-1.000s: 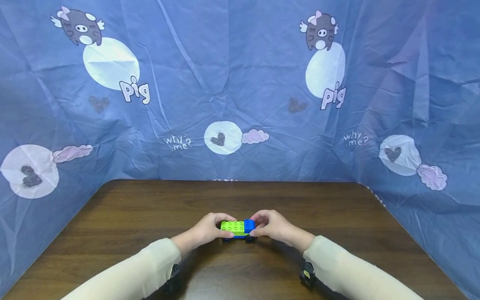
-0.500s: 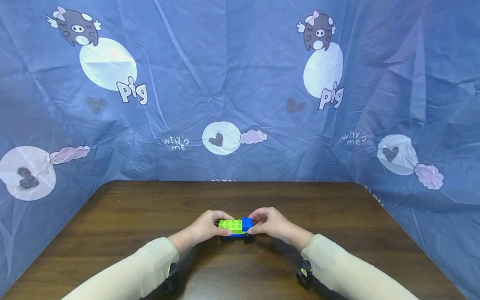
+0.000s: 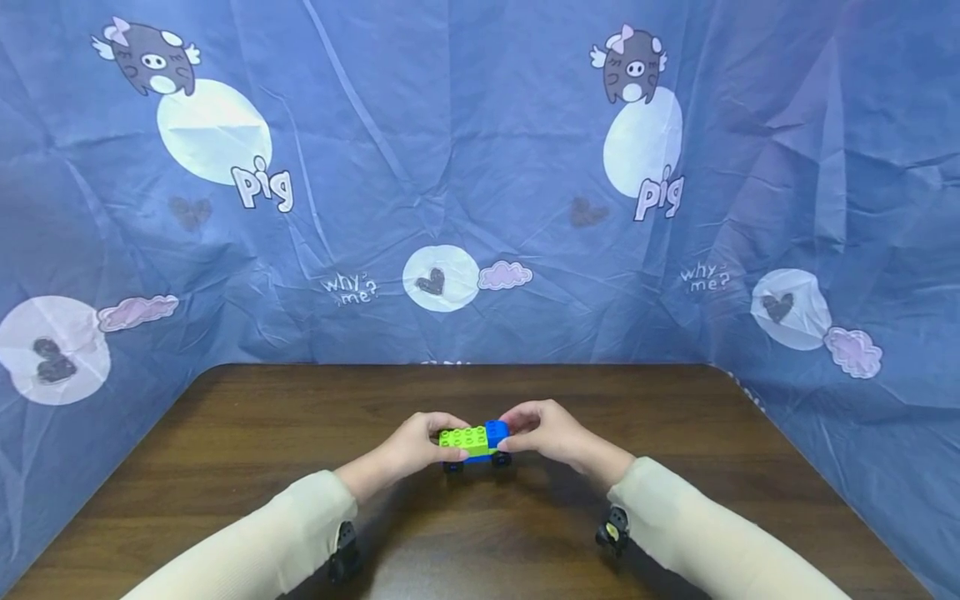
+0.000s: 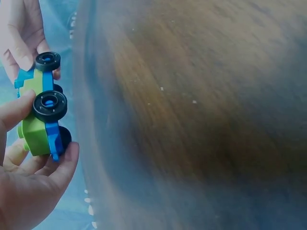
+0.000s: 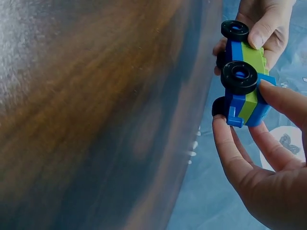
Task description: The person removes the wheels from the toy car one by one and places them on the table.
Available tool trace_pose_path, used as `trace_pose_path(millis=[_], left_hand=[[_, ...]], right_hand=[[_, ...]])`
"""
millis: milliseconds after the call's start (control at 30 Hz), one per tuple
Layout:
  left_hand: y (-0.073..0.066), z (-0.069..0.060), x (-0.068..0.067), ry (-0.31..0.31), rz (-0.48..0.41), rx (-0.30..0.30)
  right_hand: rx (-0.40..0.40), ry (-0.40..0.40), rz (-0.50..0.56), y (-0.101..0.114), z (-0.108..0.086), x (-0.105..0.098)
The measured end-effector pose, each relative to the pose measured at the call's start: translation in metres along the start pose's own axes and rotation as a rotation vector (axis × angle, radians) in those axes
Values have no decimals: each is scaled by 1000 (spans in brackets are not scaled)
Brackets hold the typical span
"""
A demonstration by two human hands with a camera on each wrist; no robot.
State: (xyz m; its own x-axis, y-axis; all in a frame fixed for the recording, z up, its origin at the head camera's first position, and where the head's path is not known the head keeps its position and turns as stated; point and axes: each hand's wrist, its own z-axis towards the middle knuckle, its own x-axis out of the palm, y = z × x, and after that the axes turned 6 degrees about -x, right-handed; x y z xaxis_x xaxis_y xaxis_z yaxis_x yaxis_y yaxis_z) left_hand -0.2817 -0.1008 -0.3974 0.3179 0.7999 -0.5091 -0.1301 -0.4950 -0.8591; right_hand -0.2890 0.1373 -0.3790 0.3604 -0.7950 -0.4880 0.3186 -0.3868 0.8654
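Note:
A toy car of green and blue bricks with black wheels (image 3: 465, 440) is held between both hands near the middle of the table. My left hand (image 3: 412, 448) grips its green end, thumb on the near side; the left wrist view shows the fingers (image 4: 69, 155) round the car's rear (image 4: 41, 134). At the blue end, my right hand (image 3: 551, 437) pinches the blue brick (image 3: 497, 433). In the right wrist view the thumb (image 5: 280, 98) lies on that brick and fingertips touch the underside near a small blue hook (image 5: 234, 117).
The brown wooden table (image 3: 300, 417) stretches around the hands. Behind and beside it hangs a blue cloth (image 3: 450, 167) printed with pigs, hearts and clouds. Dark devices (image 3: 345, 550) are strapped at both wrists.
Both hands have raised the car slightly and moved it a little farther from the body, its blue end now tilted up a bit. Both grips look the same as before.

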Motion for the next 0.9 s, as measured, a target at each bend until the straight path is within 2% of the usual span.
trace_pose_path(millis=[233, 400, 600, 800, 900], left_hand=[[-7, 3, 2, -17, 11, 44], [-15, 6, 3, -29, 13, 51], [-24, 7, 1, -10, 33, 60], [-28, 7, 1, -11, 44, 62], [-29, 8, 1, -15, 20, 62]], right_hand=[[15, 15, 57, 6, 2, -4], [-20, -11, 40, 14, 6, -10], [-24, -16, 20, 23, 9, -19], [-26, -27, 102, 30, 10, -23], [-40, -31, 124, 33, 10, -26]])
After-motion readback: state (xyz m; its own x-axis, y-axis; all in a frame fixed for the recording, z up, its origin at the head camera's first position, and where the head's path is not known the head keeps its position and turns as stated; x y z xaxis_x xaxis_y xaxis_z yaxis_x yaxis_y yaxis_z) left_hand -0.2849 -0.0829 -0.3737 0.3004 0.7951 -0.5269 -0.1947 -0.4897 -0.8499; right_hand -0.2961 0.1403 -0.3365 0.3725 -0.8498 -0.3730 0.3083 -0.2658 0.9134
